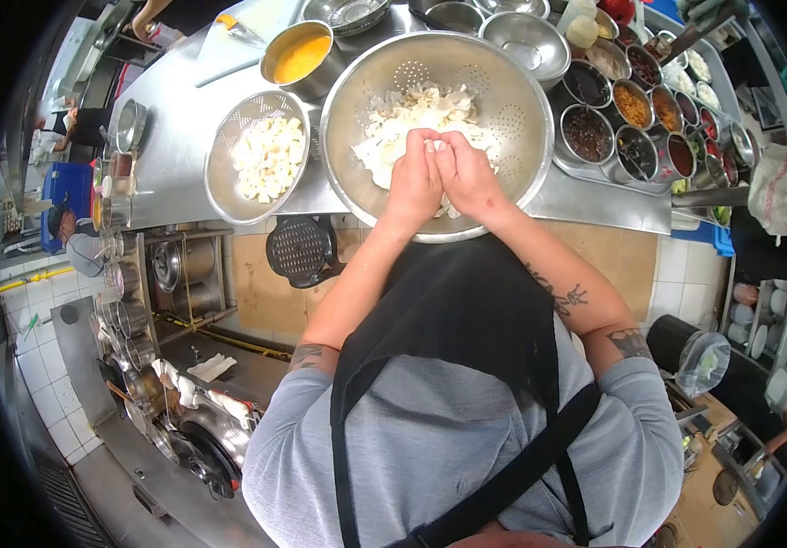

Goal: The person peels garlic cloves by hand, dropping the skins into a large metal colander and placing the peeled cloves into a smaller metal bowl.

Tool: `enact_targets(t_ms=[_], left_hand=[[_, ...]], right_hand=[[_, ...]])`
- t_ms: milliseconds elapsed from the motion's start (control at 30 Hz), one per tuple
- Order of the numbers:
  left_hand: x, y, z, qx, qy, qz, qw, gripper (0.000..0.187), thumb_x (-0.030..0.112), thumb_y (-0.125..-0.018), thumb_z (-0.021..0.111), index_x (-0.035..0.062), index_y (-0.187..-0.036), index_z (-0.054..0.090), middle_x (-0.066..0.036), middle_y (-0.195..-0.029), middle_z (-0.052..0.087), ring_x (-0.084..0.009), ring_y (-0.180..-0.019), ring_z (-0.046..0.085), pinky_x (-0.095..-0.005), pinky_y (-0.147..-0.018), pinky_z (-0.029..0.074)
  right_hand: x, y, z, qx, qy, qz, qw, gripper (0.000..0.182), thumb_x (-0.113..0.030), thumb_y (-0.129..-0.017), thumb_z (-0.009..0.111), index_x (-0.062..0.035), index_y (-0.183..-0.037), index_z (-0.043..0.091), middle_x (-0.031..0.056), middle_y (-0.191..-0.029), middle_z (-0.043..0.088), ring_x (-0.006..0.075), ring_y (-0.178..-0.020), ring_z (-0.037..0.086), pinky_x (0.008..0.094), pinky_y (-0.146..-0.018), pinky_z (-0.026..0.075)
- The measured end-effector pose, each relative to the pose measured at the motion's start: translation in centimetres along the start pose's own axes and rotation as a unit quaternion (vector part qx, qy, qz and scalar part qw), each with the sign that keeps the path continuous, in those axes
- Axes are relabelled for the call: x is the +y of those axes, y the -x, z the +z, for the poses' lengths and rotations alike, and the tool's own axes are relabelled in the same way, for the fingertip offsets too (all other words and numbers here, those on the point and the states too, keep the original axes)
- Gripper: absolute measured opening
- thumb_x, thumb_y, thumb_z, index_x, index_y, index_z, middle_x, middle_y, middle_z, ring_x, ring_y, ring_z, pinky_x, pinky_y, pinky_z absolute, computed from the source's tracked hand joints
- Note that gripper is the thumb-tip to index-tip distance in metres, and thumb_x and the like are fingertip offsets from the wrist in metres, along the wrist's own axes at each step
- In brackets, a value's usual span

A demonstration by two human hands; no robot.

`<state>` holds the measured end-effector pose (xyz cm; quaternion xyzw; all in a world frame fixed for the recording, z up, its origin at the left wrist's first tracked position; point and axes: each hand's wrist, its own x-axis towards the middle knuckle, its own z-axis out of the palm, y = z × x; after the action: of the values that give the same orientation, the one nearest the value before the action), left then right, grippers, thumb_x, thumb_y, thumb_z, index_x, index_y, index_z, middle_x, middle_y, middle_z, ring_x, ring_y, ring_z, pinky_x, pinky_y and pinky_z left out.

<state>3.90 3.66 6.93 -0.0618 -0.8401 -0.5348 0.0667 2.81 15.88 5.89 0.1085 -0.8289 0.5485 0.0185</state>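
Shreds [384, 146] filled the colander [503, 82]; both hands, left [414, 183] and right [468, 178], pinched one piece together, which could tear unevenly or drop outside.

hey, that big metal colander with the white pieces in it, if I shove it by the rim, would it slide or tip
The big colander would probably slide: it sits on a smooth steel counter. It may rock, since its bowl looks rounded, and its near edge seems to overhang. The white pieces are piled loosely, so they would likely shift. Both the left hand and right hand rest over it.
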Motion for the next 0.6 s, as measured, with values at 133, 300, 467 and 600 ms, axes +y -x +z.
enact_targets(t_ms=[133, 300, 467, 600], left_hand=[[-0.8, 0.0, 0.0, 0.010, -0.025, -0.045, 0.999, 0.018, 0.012, -0.104, 0.038, 0.0039, -0.112, 0.051, -0.014, -0.070, 0.060, -0.0251, -0.058, 0.058, -0.0371, -0.055, 0.045], [-3.7, -1.3, -0.4, -0.004, 0.112, -0.128, 0.985, 0.027, 0.023, -0.106, 0.037, 0.0041, -0.111, 0.056, -0.006, -0.073, 0.060, -0.0125, -0.054, 0.053, -0.0294, -0.051, 0.043], [-2.4, -1.4, -1.8, -0.088, 0.217, -0.222, 0.947, 0.037, 0.036, -0.108, 0.035, 0.0062, -0.118, 0.054, -0.006, -0.083, 0.063, -0.0125, -0.059, 0.061, -0.0252, -0.049, 0.045], [-3.4, -1.1, -1.4, -0.106, 0.249, -0.275, 0.923, 0.035, 0.033, -0.107, 0.039, 0.0065, -0.131, 0.040, -0.015, -0.113, 0.064, -0.0228, -0.080, 0.072, -0.0287, -0.060, 0.055]], right_hand=[[1.5, 0.0, 0.3, -0.005, 0.004, 0.028, 1.000, 0.030, -0.015, -0.099, 0.043, 0.0024, -0.119, 0.058, 0.0171, -0.074, 0.064, 0.0208, -0.069, 0.063, 0.0366, -0.064, 0.050], [1.6, -1.2, -0.3, -0.094, -0.218, 0.158, 0.959, 0.034, -0.016, -0.098, 0.048, 0.0022, -0.124, 0.058, 0.0120, -0.087, 0.067, 0.0193, -0.076, 0.065, 0.0348, -0.065, 0.052], [0.8, -1.1, -0.7, -0.101, -0.339, 0.224, 0.908, 0.038, -0.018, -0.096, 0.061, 0.0044, -0.127, 0.058, 0.0051, -0.093, 0.065, 0.0116, -0.078, 0.060, 0.0257, -0.066, 0.050], [3.3, -1.0, 0.3, -0.044, -0.342, 0.222, 0.912, 0.044, -0.014, -0.093, 0.067, 0.0086, -0.128, 0.055, 0.0117, -0.104, 0.067, 0.0142, -0.088, 0.064, 0.0268, -0.073, 0.054]])
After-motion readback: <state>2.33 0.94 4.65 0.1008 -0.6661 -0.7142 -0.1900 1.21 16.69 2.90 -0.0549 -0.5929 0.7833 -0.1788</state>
